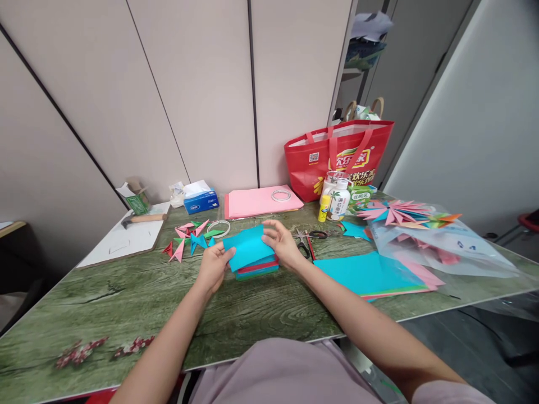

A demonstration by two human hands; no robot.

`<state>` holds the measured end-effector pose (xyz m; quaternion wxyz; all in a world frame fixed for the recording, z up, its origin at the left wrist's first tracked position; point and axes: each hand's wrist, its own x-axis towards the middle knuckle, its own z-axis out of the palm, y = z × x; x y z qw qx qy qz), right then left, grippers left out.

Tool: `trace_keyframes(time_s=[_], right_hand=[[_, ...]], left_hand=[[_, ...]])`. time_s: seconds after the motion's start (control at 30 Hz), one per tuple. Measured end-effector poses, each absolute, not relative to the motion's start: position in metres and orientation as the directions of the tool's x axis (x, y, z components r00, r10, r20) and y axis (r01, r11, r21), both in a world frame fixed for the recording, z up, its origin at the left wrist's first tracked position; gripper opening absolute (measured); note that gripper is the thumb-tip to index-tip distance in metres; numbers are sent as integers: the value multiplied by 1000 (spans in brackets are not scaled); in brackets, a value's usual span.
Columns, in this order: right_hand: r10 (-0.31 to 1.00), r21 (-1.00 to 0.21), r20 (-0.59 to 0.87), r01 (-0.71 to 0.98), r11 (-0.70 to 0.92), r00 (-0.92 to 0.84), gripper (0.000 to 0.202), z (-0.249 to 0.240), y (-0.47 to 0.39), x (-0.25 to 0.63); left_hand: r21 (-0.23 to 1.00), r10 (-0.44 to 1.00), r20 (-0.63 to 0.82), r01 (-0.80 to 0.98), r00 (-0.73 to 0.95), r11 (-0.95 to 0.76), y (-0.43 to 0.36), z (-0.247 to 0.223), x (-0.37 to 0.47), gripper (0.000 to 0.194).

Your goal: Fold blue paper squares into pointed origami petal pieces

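Observation:
A blue sheet of paper (246,248) is held up between my two hands. My left hand (213,265) pinches its left edge, and my right hand (281,243) grips its upper right corner. Below the sheet, a small stack of coloured paper (257,271) in blue, red and green lies on the table, partly hidden by the sheet. To the left are folded paper pieces (179,247) in pink, red, green and blue. Scissors (304,249) and a red pencil (310,247) lie right of my right hand.
Large coloured sheets (362,275) lie at the right, near a plastic bag (455,247) and paper stars (393,213). Behind stand a red bag (305,168), bottles, a glue stick (323,209), pink paper (252,203) and a tissue box (201,201). A hammer (145,218) rests on a white board (122,244).

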<state>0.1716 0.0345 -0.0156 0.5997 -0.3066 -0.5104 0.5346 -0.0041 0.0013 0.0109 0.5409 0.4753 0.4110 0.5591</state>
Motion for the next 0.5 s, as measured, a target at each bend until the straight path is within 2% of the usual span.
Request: trace_keyframes(time_s=[0.1, 0.2, 0.33, 0.4, 0.5], right_hand=[[919, -905, 367, -284, 317, -145, 25, -12, 35, 177], [849, -897, 434, -235, 375, -303, 16, -9, 36, 183], [761, -883, 462, -160, 441, -455, 31, -8, 35, 184], [779, -889, 451, -142, 436, -436, 32, -8, 33, 181], [864, -919, 390, -187, 346, -318, 21, -10, 30, 176]], left_hand=[[959, 999, 49, -280, 15, -42, 3, 15, -5, 20], [951, 1000, -13, -308, 24, 20, 5, 17, -7, 30], [957, 997, -62, -280, 51, 74, 6, 14, -8, 25], [964, 991, -79, -247, 104, 103, 5, 12, -8, 25], [963, 967, -93, -224, 237, 148, 3, 12, -7, 30]])
